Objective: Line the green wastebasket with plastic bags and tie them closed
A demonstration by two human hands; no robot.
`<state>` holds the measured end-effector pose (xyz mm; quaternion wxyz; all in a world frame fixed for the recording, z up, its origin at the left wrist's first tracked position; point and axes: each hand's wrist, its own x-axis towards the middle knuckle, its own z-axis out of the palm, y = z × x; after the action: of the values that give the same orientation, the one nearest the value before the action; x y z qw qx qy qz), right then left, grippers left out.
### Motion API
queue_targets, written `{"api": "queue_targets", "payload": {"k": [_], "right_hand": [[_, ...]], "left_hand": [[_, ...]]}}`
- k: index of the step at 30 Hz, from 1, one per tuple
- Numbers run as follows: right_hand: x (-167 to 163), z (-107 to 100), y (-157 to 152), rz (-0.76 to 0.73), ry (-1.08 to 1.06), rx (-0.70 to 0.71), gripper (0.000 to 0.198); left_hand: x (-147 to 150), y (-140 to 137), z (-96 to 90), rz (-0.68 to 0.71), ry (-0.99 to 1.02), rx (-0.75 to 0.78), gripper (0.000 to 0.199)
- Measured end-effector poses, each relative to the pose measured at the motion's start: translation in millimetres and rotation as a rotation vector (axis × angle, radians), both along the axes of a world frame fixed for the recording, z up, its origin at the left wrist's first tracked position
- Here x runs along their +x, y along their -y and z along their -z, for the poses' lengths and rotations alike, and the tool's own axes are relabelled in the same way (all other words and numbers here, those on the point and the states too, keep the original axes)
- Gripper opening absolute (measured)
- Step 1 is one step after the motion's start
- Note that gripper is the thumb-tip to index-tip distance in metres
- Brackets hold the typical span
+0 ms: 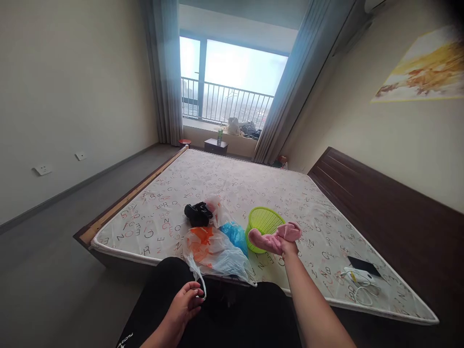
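Observation:
My left hand (185, 303) is closed in a pinch on a handle of the white plastic bag (224, 258), low in front of my knees. The bag lies crumpled at the mattress's near edge, with an orange bag (200, 239) showing in and beside it. Held out by my right hand (290, 248) is a soft pink cloth (270, 240), bunched at one end and hanging left. It overlaps the rim of a green plastic basket (263, 220), which stands upright on the mattress. A blue bag (235, 237) and a black bag (197, 214) lie beside the white one.
The letter-printed mattress (232, 174) rests on a bed with a dark headboard (362, 188). At the right lie a white device with a cable (358, 276) and a flat black object (364, 266). A small dark table (216, 146) stands by the window.

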<state>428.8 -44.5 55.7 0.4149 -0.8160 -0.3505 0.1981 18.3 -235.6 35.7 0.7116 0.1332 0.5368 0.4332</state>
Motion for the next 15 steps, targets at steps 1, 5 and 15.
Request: {"api": "queue_targets", "payload": {"k": [1,5,15], "right_hand": [[0.8,3.3,-0.8,0.033,-0.015,-0.065,0.030],[2.8,6.0,3.4,0.089,-0.007,-0.189,0.024],[-59.0,-11.7,120.3,-0.156,-0.024,0.215,0.057]], "left_hand": [[1.6,-0.5,-0.8,0.014,-0.004,-0.002,0.038],[8.4,0.3,4.0,0.038,-0.035,-0.003,0.035],[30.9,-19.3,1.4,0.171,-0.111,0.139,0.068]]}}
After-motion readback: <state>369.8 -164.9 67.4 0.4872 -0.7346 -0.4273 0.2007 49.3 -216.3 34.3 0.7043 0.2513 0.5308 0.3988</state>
